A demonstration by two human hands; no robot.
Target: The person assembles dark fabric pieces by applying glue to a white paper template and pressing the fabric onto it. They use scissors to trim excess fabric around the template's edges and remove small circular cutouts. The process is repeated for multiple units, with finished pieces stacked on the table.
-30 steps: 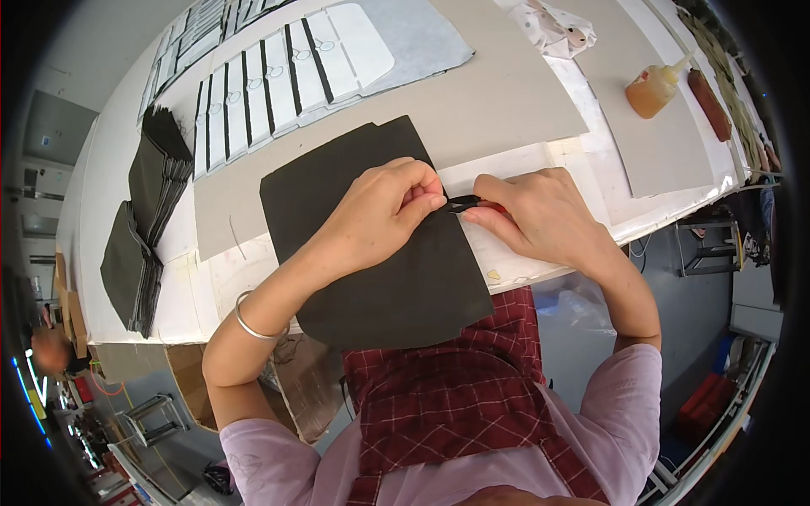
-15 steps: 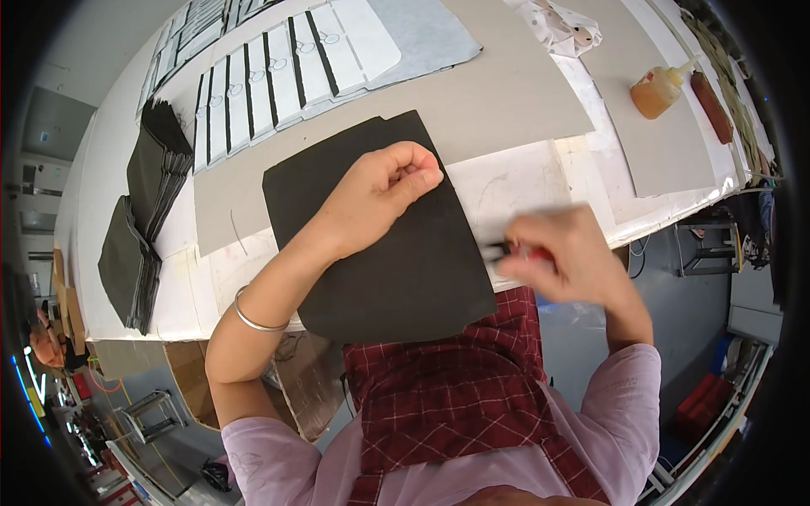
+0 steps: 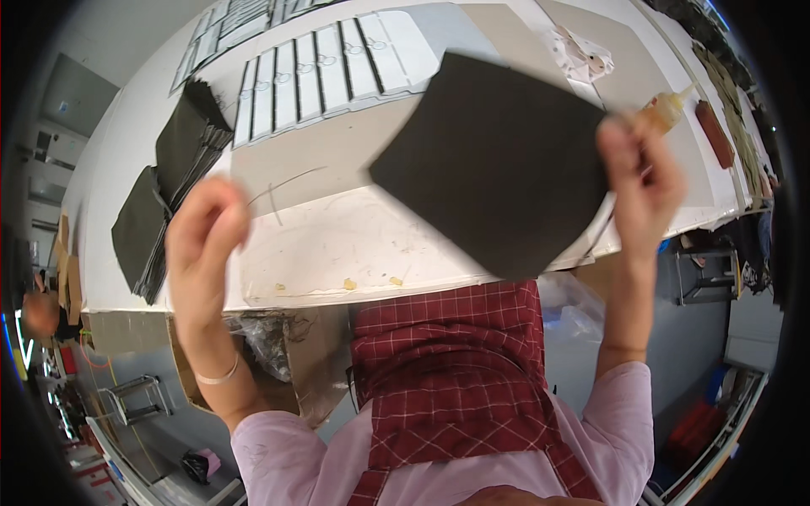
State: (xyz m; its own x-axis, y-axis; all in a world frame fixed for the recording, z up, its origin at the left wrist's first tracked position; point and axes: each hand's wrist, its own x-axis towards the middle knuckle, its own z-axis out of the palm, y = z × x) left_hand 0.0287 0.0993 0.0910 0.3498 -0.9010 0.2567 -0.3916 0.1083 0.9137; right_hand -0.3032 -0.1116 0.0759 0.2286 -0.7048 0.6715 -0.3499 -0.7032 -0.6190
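Note:
My right hand (image 3: 641,177) is closed on the right corner of a black fabric panel (image 3: 506,160), which it holds up, tilted, above the table. A bit of red shows in the same palm, mostly hidden by the fingers. My left hand (image 3: 207,240) is blurred, its fingers pinched together over the table's left part. From its fingertips a thin dark thread (image 3: 291,179) sticks out to the right. Another loose thread (image 3: 275,207) lies just beyond. Beside the left hand are two stacks of dark fabric pieces, the farther stack (image 3: 190,135) and the nearer stack (image 3: 139,228).
Pale panels with black strips (image 3: 321,72) lie overlapping at the back. A glue bottle (image 3: 662,111) stands at the right, partly behind my right hand, near a brown bar (image 3: 715,135). A spotted cloth (image 3: 582,55) sits farther back. Yellowish bits (image 3: 349,284) lie along the table's front edge.
The black panel has left the table and moved up and right in my right hand. My left hand has moved left, away from the panel, with a thread at its fingertips.

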